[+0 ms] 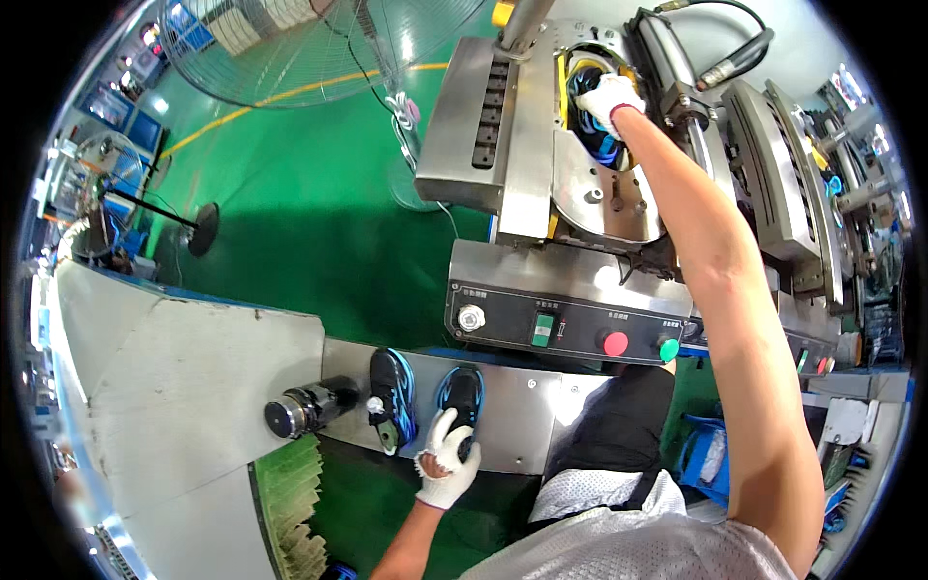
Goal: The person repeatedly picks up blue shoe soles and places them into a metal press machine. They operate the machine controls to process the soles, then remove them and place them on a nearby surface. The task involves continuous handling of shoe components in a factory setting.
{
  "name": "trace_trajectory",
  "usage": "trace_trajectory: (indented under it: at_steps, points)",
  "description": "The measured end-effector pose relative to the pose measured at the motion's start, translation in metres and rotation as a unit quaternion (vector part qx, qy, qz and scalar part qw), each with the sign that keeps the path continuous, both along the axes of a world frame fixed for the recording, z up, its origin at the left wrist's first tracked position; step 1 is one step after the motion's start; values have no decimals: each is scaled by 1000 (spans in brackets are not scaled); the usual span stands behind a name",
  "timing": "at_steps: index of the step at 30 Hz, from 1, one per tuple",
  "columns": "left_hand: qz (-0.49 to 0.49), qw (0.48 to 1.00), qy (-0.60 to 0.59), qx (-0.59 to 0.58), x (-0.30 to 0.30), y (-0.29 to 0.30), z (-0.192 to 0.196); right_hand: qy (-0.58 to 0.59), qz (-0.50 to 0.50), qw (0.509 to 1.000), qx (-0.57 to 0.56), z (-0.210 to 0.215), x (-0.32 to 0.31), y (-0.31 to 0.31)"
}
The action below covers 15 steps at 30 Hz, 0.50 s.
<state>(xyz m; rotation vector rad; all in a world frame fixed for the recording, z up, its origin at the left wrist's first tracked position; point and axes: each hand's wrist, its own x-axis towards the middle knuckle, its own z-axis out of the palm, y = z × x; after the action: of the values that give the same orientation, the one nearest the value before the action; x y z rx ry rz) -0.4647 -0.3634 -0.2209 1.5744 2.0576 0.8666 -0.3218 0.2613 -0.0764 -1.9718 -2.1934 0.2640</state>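
My left hand (449,465), in a white glove, grips the heel end of a black and blue sports shoe (461,389) on a narrow metal shelf (517,398). Beside it on the left lies another black and blue shoe (392,387), with a pale part showing at its near end. My right hand (611,99), also gloved, reaches far forward into the opening of a metal press machine (530,145). Its fingers close on a dark shoe with blue trim (601,145) inside; the glove hides part of that shoe.
A control panel (570,324) with red and green buttons fronts the machine. A dark bottle (311,406) lies left of the shoes, by a pale worktop (193,387). A large wire fan (309,48) stands beyond, on a green floor. Another machine (783,184) is at the right.
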Motion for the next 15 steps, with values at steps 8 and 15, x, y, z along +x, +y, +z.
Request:
trace_trajectory:
  at_steps: [8,15]
  points:
    - [187,980,-70,22,71,27,-5,117,120,976,137,50,11,-117]
    - [-87,990,107,42,24,15,11,189,295,914,205,-31,178,-391]
